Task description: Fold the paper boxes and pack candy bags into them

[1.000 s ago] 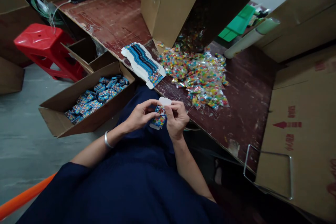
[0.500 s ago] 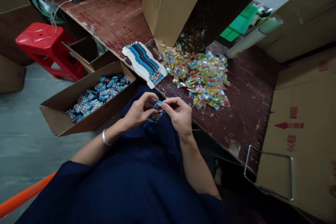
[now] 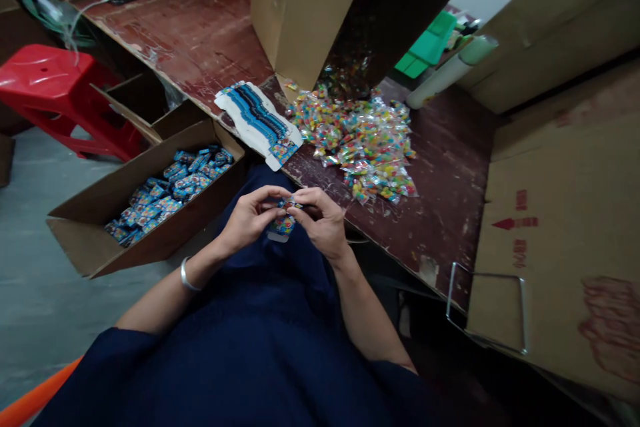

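Worn red-brown table w/ candy packet pile, flat printed cartons, cardboard box.

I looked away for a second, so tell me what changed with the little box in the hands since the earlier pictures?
The white flap that stood up a second ago is now folded down, and both the left hand and right hand have closed in over the small printed box. Both hands held it throughout. The candy packet pile and flat cartons stayed put.

Dim, even indoor light; wide-angle edges bend, slightly soft.
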`<action>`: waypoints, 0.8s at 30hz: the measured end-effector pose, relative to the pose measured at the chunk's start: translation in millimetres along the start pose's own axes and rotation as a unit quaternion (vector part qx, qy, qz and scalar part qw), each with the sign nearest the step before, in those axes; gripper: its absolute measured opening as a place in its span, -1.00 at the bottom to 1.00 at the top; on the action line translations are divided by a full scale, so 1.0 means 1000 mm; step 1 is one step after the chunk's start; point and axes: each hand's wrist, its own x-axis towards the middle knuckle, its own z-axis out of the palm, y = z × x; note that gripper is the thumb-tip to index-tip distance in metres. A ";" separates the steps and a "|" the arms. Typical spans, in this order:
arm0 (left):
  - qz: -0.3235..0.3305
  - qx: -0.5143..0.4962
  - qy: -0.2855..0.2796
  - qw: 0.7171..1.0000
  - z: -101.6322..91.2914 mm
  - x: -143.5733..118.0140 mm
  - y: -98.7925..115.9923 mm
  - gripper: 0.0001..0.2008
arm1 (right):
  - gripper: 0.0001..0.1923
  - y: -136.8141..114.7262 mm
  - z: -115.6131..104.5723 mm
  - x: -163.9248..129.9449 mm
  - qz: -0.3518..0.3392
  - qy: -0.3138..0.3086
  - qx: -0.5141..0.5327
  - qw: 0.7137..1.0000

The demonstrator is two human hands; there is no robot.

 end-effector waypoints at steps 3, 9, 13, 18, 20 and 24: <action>-0.018 0.025 0.000 1.000 0.002 0.002 -0.008 -0.69 | -0.82 0.006 -0.013 -0.001 -0.002 -0.013 -0.023 1.000; -0.005 0.311 -0.016 0.950 -0.023 0.012 -0.017 -0.69 | -0.77 0.045 -0.097 -0.003 0.081 0.209 -0.326 0.918; -0.035 0.494 -0.135 0.858 -0.043 0.015 -0.014 -0.43 | -0.82 0.079 -0.123 -0.014 0.126 0.156 -0.472 0.858; -0.062 0.501 -0.217 0.836 -0.046 0.014 -0.013 -0.68 | -0.85 0.098 -0.119 -0.019 0.102 0.198 -0.481 0.848; -0.063 0.456 -0.194 0.866 -0.043 0.014 -0.011 -0.66 | -0.85 0.092 -0.116 -0.018 0.103 0.264 -0.456 0.844; -0.039 0.344 -0.131 0.929 -0.032 0.016 -0.007 -0.62 | -0.84 0.053 -0.101 -0.017 0.076 0.373 -0.309 0.872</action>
